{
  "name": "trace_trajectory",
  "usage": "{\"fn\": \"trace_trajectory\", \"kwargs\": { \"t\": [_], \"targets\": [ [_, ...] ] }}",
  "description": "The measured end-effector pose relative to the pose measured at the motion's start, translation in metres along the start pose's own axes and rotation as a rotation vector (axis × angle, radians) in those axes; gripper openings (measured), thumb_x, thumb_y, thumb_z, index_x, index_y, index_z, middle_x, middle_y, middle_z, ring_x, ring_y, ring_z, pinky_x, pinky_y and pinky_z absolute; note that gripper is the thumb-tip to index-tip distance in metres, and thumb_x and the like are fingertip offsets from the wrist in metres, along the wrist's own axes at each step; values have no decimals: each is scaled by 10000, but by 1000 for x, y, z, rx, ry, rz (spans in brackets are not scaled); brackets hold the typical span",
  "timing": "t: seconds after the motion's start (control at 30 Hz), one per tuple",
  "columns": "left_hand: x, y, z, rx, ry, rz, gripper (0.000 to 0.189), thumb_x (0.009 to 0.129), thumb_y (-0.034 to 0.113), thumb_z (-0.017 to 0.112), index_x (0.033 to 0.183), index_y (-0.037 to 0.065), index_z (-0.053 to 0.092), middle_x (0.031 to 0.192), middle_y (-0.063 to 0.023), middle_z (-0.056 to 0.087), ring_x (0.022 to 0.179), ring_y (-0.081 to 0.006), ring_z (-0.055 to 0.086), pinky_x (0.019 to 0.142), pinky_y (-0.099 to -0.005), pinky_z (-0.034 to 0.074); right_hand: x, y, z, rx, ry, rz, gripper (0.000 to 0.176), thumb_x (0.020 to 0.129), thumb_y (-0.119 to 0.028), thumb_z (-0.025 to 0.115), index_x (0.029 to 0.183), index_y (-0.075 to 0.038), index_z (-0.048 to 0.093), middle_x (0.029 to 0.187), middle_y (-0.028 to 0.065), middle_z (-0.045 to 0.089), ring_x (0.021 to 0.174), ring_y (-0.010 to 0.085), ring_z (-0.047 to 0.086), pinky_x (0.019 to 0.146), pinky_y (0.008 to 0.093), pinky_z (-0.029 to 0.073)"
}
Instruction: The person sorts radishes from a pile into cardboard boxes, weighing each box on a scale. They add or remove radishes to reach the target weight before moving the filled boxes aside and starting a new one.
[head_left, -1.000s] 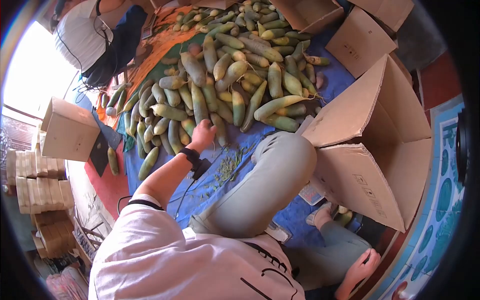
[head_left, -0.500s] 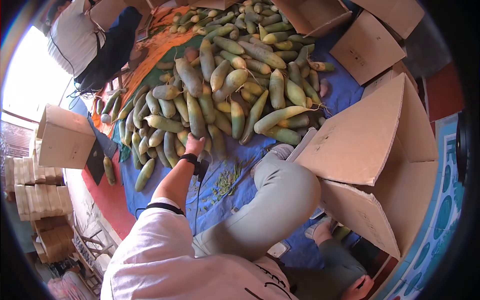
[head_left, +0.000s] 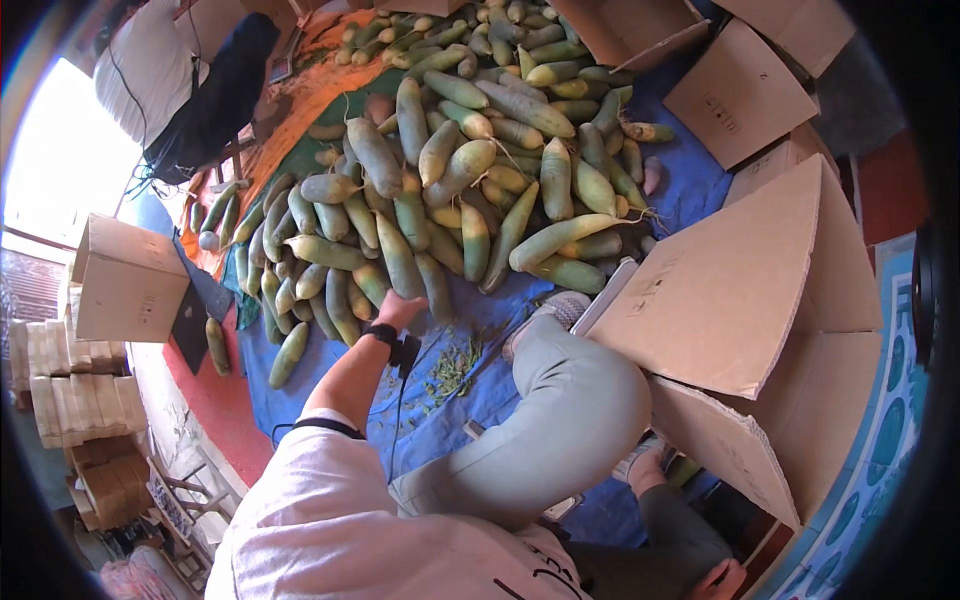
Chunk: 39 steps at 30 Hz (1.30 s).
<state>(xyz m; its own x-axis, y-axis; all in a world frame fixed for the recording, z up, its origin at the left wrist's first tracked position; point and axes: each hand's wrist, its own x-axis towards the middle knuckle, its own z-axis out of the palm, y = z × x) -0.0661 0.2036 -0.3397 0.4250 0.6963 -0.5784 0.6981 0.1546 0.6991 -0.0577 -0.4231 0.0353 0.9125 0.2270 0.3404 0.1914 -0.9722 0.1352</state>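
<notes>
A long green radish (head_left: 400, 262) lies at the near edge of a big heap of green radishes (head_left: 480, 165). My left hand (head_left: 402, 311) is closed around its near end; a black strap with a small device circles that wrist. Neighbouring radishes lie close on both sides of the hand. My right hand (head_left: 722, 578) is low at the right edge of the view, beside my dark-clad lower leg. Its fingers are partly cut off and blurred, so I cannot make out whether they hold anything.
A large open cardboard box (head_left: 735, 270) stands to my right, with more boxes behind it. Leaf scraps (head_left: 455, 368) lie on the blue sheet (head_left: 300, 405). Another person (head_left: 150, 75) is at the upper left. A smaller carton (head_left: 130, 280) stands at the left.
My left hand has shifted slightly down and right, and the radish in it has slid toward me out of the heap. My right hand is slightly lower in view.
</notes>
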Motion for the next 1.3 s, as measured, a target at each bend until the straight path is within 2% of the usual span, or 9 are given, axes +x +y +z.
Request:
{"fn": "trace_trajectory", "kwargs": {
  "t": [0.13,0.27,0.47,0.53,0.67,0.8,1.0,1.13,1.3],
  "targets": [
    [-35,-46,-3,314,-197,-9,442,655,290,798,977,26,651,877,-61,667,779,-161,623,719,-303,502,3,-6,-3,6,11,-9,284,906,-253,546,789,-9,633,724,168,589,672,351,548,630,429,462],
    [-94,-37,-16,452,-456,-91,517,640,437,763,960,39,676,864,-87,675,762,-193,643,701,-323,506,6,-12,-5,17,43,3,288,909,-257,542,787,-12,632,719,165,586,673,349,545,636,426,459],
    [-122,-20,-31,182,-476,-278,519,749,487,662,908,-7,668,801,-73,663,659,-179,616,584,-328,476,2,-14,4,134,189,-6,235,910,-209,537,808,-15,621,706,181,545,668,352,525,636,427,442],
    [-161,35,-50,-65,-492,-340,475,815,408,645,981,-36,616,819,-94,661,739,-200,654,634,-312,504,-5,-10,14,259,148,50,68,854,-17,499,859,50,507,770,199,452,747,368,473,661,429,385],
    [-202,101,-70,84,-514,6,429,824,375,642,946,-33,593,797,-107,659,686,-181,654,619,-286,507,-3,-13,18,296,199,6,51,834,-8,507,826,41,494,745,190,443,723,359,465,624,435,370],
    [-261,185,-80,-25,-519,338,455,814,333,657,1068,-32,561,849,-64,629,728,-117,592,660,-250,473,4,-20,20,339,262,-36,45,826,-7,512,820,34,495,743,185,455,713,357,470,623,441,375],
    [-318,283,-58,-7,-544,1049,553,778,298,704,1140,-67,501,895,-75,615,796,-120,573,710,-274,482,9,-28,22,382,298,-56,50,809,-16,530,803,20,496,753,181,485,715,358,485,635,447,391],
    [-355,350,-27,164,-503,1426,574,690,257,749,1132,-44,541,887,-148,628,794,-202,610,726,-312,488,10,-25,29,377,312,-82,51,808,-19,532,797,17,497,756,178,500,721,359,492,638,442,399],
    [-388,409,32,441,-623,1423,595,640,286,776,1086,-51,574,917,-174,638,864,-234,622,789,-321,482,7,-21,32,383,323,-83,67,820,-41,536,786,9,507,745,181,484,711,362,491,648,436,406]
  ]
}}
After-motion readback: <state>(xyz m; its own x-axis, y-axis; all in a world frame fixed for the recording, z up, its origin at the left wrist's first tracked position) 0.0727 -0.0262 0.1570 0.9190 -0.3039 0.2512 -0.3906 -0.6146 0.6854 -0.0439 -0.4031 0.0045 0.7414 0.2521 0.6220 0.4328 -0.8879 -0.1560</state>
